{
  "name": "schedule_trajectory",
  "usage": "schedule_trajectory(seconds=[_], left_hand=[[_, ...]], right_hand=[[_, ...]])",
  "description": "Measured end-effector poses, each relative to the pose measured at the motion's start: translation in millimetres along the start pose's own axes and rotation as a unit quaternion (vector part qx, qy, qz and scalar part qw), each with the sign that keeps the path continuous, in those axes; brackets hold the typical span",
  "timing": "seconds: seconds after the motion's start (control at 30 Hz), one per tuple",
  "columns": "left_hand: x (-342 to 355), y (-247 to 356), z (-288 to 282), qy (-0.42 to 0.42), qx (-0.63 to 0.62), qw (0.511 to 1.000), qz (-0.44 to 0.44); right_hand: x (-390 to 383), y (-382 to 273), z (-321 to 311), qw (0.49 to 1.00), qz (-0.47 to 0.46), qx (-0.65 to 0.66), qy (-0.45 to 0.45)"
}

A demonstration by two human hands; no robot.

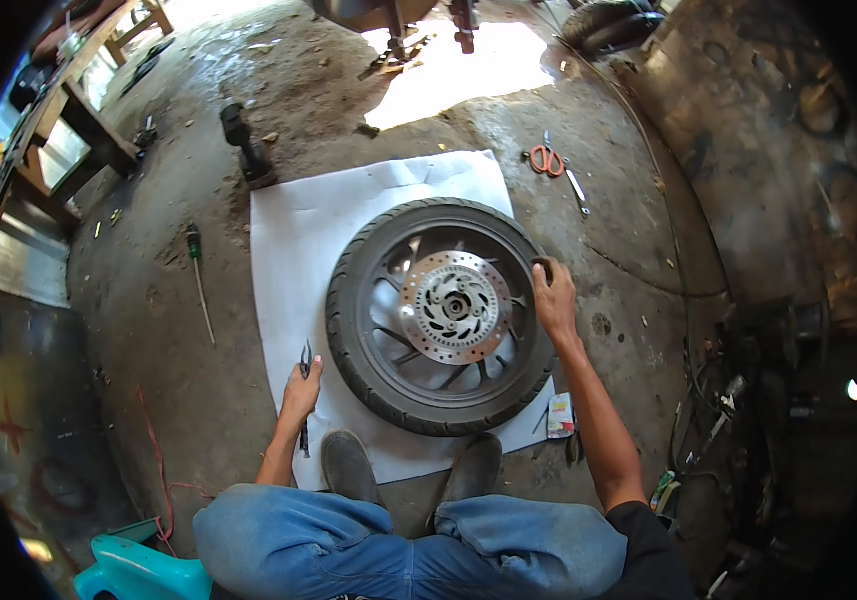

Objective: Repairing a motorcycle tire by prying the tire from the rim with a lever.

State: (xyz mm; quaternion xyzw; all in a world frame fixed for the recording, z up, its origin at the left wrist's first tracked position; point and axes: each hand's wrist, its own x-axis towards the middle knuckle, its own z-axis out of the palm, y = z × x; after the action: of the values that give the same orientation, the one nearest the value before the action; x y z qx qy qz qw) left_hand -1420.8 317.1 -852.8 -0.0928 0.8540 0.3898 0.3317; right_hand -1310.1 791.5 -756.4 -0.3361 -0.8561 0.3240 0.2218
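Note:
A wheel with a black tyre (pixel 368 390), dark spokes and a silver brake disc (pixel 428 340) lies flat on a white sheet (pixel 283 240). My left hand (pixel 305 392) is closed on black pointed pliers (pixel 305 354) at the sheet's left side, just beside the tyre. My right hand (pixel 554 298) grips the tyre's upper right edge with curled fingers. My shoes (pixel 348 465) are at the sheet's near edge, below the wheel. A small packet (pixel 559 416) lies at the sheet's lower right.
A green-handled screwdriver (pixel 196 262) lies left on the concrete floor (pixel 148 330). A black tool (pixel 244 145) stands behind the sheet. Orange scissors (pixel 546 160) and a wrench (pixel 577 190) lie upper right. A wooden bench (pixel 88 125), turquoise plastic object (pixel 138 568) and hoses (pixel 663 180) surround the area.

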Motion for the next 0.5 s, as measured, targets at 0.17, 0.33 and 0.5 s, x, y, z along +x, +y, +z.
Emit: schedule_trajectory(seconds=[0.17,0.33,0.5], left_hand=[[-32.6,44.0,14.1,-0.117,-0.077,0.989,-0.043],[-26.7,35.2,3.7,-0.119,-0.079,0.989,-0.039],[-25.7,38.6,14.9,-0.149,-0.132,0.980,0.020]], right_hand=[[-22.9,51.7,-11.4,0.993,0.067,0.030,-0.091],[-30.3,39.4,17.6,0.873,0.318,0.237,-0.284],[-42.2,46.7,64.6,0.942,0.266,0.132,-0.156]])
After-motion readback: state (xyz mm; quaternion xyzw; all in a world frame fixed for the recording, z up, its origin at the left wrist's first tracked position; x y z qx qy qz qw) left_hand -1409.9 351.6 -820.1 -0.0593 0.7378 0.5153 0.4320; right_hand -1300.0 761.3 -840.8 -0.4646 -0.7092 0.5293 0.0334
